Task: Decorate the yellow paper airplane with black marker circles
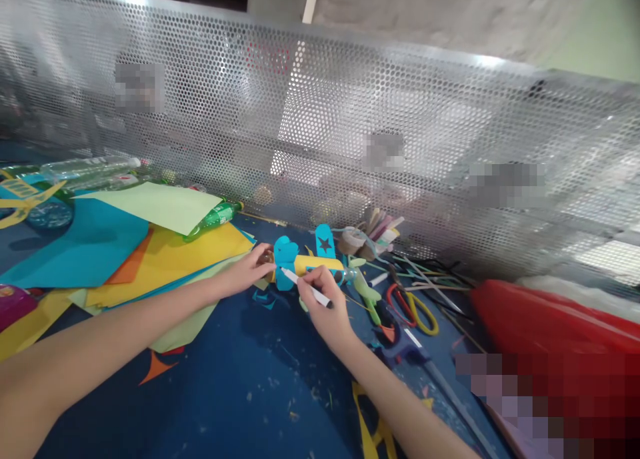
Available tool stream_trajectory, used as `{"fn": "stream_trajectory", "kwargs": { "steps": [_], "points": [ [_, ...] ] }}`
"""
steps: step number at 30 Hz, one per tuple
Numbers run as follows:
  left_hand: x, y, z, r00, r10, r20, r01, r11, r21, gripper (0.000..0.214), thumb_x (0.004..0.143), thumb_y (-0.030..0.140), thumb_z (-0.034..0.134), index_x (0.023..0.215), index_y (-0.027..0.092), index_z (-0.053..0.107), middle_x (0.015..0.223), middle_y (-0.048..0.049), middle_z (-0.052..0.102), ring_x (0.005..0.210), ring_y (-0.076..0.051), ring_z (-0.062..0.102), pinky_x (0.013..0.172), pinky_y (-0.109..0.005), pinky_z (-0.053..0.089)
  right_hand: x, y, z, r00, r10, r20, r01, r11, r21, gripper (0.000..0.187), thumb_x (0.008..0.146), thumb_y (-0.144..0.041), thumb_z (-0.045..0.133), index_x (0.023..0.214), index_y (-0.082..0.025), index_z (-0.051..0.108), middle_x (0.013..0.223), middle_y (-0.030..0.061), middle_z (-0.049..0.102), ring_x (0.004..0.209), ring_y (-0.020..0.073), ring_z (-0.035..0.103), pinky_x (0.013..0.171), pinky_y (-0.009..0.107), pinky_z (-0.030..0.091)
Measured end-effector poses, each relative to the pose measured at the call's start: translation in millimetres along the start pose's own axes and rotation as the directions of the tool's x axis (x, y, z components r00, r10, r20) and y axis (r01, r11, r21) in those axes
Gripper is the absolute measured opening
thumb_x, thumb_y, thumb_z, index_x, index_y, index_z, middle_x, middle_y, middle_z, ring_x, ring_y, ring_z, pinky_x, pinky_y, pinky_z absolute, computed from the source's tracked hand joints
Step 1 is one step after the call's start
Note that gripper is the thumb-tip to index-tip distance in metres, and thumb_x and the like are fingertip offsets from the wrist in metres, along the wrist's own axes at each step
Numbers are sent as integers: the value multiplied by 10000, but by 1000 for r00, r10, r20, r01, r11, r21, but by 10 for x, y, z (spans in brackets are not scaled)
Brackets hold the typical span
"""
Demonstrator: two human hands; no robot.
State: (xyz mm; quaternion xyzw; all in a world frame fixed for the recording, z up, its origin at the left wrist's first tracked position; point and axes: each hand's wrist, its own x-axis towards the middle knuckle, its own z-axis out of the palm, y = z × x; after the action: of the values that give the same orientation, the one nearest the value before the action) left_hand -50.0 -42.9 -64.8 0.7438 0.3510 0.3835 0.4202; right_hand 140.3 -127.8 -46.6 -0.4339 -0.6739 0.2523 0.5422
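Perforated metal sheeting [200, 85] backs a blue bench [220, 399], with the yellow-wrapped bottle [325, 265] lying sideways near its middle. Should the bottle roll or its blue paper piece [286, 243] flex under pressure, the marker [310, 289] could skid and leave a stray line; a knock might also bend the starred blue tab [325, 242]. Left hand [256, 267]: thumb and fingers closed about the bottle's end. Right hand [324, 305]: pinched round the marker, its tip at the blue paper. Scissors [424, 314] lie beyond, to the right.
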Motion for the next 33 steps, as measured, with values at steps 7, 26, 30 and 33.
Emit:
{"fn": "stream_trajectory", "kwargs": {
  "steps": [7, 26, 30, 33],
  "points": [
    [-5, 22, -2, 1000, 10, 4, -10, 1000, -4, 427, 855, 414, 507, 1225, 213, 436, 1113, -65, 623, 1017, -240, 603, 902, -386, 481, 7, -41, -2, 999, 30, 39, -29, 999, -18, 196, 881, -336, 561, 746, -232, 464, 609, -55, 437, 543, 117, 400, 527, 256, 324],
    [0, 28, 13, 1000, 21, -13, -22, 1000, -20, 450, 862, 423, 512, 1255, 212, 452, 1247, -76, 595, 1153, -253, 569, 994, -399, 454, 62, -66, -71, 988, 7, -156, -23, 995, -97, 239, 801, -234, 557, 646, -231, 375, 568, -72, 342, 517, 100, 323, 493, 235, 293],
    [1, 19, 9, 1000, 17, -19, -17, 1000, -15, 444, 861, 421, 519, 1251, 219, 456, 1246, -74, 600, 1167, -259, 562, 990, -401, 459, 58, -61, -75, 989, 5, -145, -19, 995, -96, 244, 804, -240, 555, 647, -234, 369, 567, -70, 341, 515, 101, 330, 488, 232, 297],
    [2, 18, 6, 1000, 15, -23, -15, 1000, -3, 446, 857, 434, 521, 1242, 218, 459, 1212, -69, 615, 1157, -265, 567, 978, -401, 468, 37, -21, -66, 993, -1, -122, -12, 995, -103, 239, 805, -231, 553, 648, -233, 372, 577, -65, 368, 521, 104, 352, 494, 235, 303]
  ]
}}
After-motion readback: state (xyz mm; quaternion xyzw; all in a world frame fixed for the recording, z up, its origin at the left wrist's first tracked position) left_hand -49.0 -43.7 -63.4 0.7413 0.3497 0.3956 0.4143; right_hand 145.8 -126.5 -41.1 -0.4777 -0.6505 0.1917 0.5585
